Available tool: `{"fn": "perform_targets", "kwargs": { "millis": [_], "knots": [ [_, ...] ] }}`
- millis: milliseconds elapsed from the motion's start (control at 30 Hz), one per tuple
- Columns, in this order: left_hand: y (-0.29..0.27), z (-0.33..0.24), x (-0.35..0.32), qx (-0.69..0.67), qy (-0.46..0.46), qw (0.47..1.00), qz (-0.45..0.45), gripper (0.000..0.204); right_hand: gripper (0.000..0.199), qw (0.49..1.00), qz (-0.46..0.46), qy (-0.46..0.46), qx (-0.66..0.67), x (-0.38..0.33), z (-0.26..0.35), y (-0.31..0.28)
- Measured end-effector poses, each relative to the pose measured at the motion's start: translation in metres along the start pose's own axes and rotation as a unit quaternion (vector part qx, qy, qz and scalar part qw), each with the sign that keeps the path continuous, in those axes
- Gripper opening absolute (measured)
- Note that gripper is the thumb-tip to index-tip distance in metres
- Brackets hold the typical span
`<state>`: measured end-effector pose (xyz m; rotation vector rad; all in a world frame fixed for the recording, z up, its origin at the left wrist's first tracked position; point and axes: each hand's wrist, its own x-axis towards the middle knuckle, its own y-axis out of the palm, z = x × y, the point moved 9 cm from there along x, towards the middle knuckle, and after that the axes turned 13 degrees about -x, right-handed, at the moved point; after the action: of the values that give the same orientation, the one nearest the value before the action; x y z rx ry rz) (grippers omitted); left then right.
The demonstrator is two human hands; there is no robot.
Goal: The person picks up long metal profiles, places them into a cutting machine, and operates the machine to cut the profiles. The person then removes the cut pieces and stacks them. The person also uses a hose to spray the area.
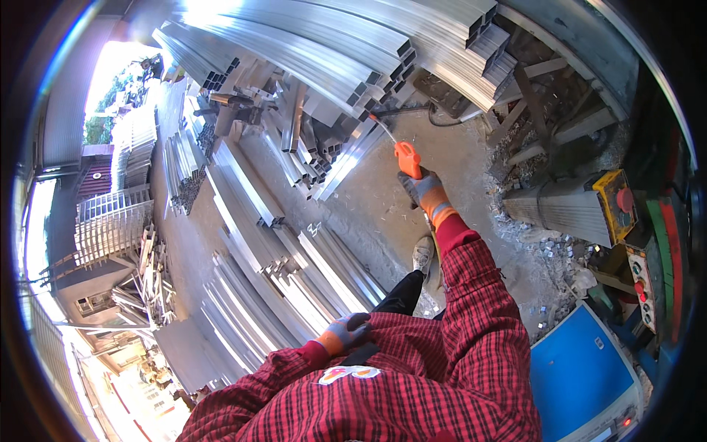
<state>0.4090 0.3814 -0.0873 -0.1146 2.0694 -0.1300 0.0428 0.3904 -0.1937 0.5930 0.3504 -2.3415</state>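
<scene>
My right hand (426,193), in a grey and orange glove, reaches forward and is closed round the handle of an orange air blow gun (407,158). The gun's thin nozzle points up and left, its tip near the cut ends of a stack of silver metal profiles (346,77). A hose seems to trail below the hand, partly hidden by my sleeve. Close to my body, my left hand (345,334) wears the same kind of glove. Its fingers lie loosely stretched against my red checked shirt (398,342), and no object shows in them.
Long metal profiles (283,272) lie on the floor to the left. At the right stand a yellow box with a red button (617,206), a control panel (641,287) and a blue-topped machine (585,372). Metal offcuts (549,247) litter the floor by my shoe (423,255).
</scene>
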Motion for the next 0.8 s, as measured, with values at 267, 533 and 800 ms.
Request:
{"fn": "perform_targets", "kwargs": {
  "millis": [267, 533, 800],
  "knots": [
    [0.006, 0.0, 0.003, -0.008, -0.01, 1.0, 0.005, 0.044, 0.029, 0.988, -0.085, 0.013, 0.126, -0.005, 0.009, -0.052],
    [0.0, -0.001, 0.004, 0.025, 0.019, 0.999, -0.007, 0.041, 0.035, 0.996, -0.08, 0.033, 0.033, 0.022, 0.019, -0.069],
    [0.004, 0.005, 0.004, -0.004, 0.008, 1.0, 0.006, 0.04, 0.033, 0.997, -0.072, -0.014, 0.03, 0.009, 0.015, -0.063]
  ]
}}
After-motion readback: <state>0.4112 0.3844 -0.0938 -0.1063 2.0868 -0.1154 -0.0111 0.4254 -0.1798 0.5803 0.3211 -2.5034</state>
